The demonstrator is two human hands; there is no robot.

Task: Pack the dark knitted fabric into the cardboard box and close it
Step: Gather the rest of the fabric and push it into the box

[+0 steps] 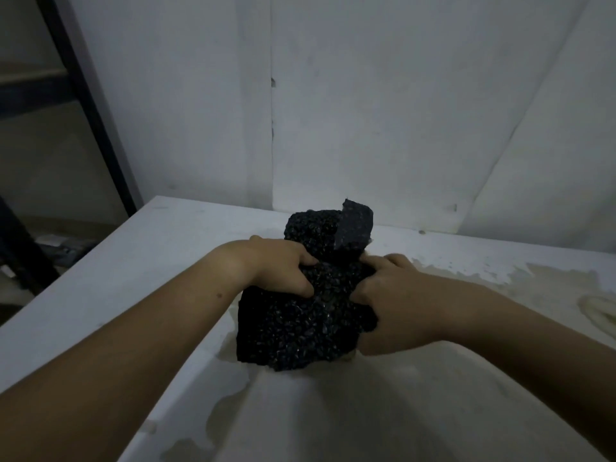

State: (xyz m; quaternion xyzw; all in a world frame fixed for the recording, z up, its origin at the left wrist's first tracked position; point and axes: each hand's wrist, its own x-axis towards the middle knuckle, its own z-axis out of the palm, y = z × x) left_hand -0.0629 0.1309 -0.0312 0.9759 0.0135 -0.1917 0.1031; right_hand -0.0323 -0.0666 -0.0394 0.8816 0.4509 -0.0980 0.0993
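A bundle of dark knitted fabric (300, 325) lies on the white table (133, 295) in the middle of the view. My left hand (276, 265) grips the bundle from the left, its thumb and fingers dug into the knit. From the right, my right hand (390, 295) grips the same bundle, its fingers curled into the fabric. Behind my hands a flap of the fabric with a smoother dark side (353, 228) stands up. A small brownish edge (350, 355) peeks out under the bundle's lower right; I cannot tell whether it is the cardboard box.
The white tabletop has worn, stained patches (500, 278) at the right and front. White wall panels (366, 111) stand directly behind the table. A dark metal shelf frame (83, 105) rises at the left, beyond the table's left edge.
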